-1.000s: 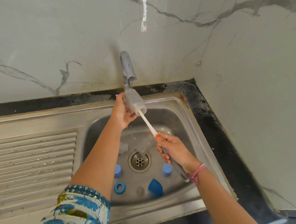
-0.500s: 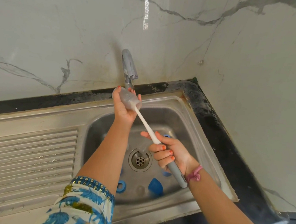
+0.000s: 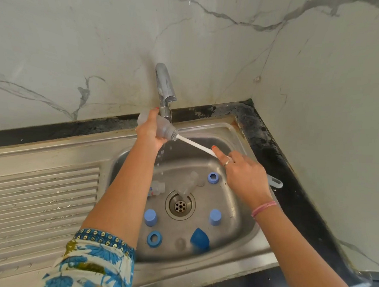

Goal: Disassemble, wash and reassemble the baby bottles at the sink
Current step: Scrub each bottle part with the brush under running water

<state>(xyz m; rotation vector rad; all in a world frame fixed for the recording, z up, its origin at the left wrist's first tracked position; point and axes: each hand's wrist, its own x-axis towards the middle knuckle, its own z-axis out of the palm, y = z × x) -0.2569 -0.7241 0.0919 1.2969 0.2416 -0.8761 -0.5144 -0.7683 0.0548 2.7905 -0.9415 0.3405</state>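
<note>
The left hand point(image 3: 150, 131) grips a clear bottle point(image 3: 163, 128) under the tap point(image 3: 165, 86), above the sink point(image 3: 240, 239). The bottle lies nearly level, mouth to the right. The right hand point(image 3: 244, 175), lower and to the right, holds the brush point(image 3: 194, 143) with forefinger stretched along its handle. Bristles sit at the mouth; the handle runs down-right, nearly in line with the bottle's long axis. Judged next: a push up-left along that axis.

Home kitchen, sink corner: stainless sink point(image 3: 233, 132) w/ ribbed drainboard point(image 3: 38, 200) left of it, chrome tap point(image 3: 164, 86) behind it, black counter point(image 3: 293, 172) around it, marble-look walls point(image 3: 79, 36) above.
</note>
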